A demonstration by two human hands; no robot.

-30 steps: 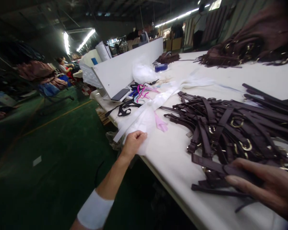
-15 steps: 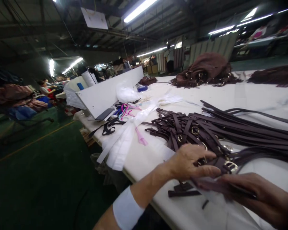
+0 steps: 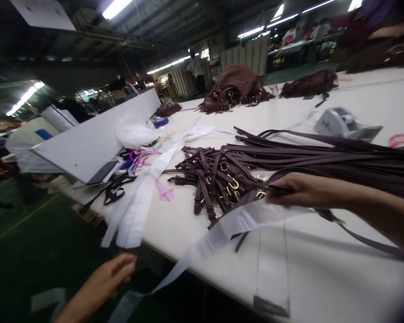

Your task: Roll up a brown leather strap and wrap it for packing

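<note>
My right hand [image 3: 289,190] is over the front of a pile of dark brown straps [image 3: 202,172] with gold-coloured buckles and rings. Its fingers close on a dark narrow object [image 3: 280,188], too blurred to name. From beneath this hand a long translucent white strip [image 3: 205,244] runs down to the left, past the table edge. My left hand [image 3: 111,276] is out beyond that edge, over the floor. Its fingers are loosely bent and partly blurred, with nothing visible in them. Close to the left wrist a short white strip [image 3: 49,298] shows against the dark floor.
Long brown straps [image 3: 306,157] stretch to the right. A grey-white tape dispenser [image 3: 345,123] stands behind them. White strips [image 3: 134,220] hang over the table edge, near a phone [image 3: 103,172] and a white board [image 3: 101,130]. Brown bags [image 3: 237,87] lie at the back.
My hands have moved apart: the left went left and down past the table edge, the right went up over the straps. The long white strip now trails between them. The view has turned right.
</note>
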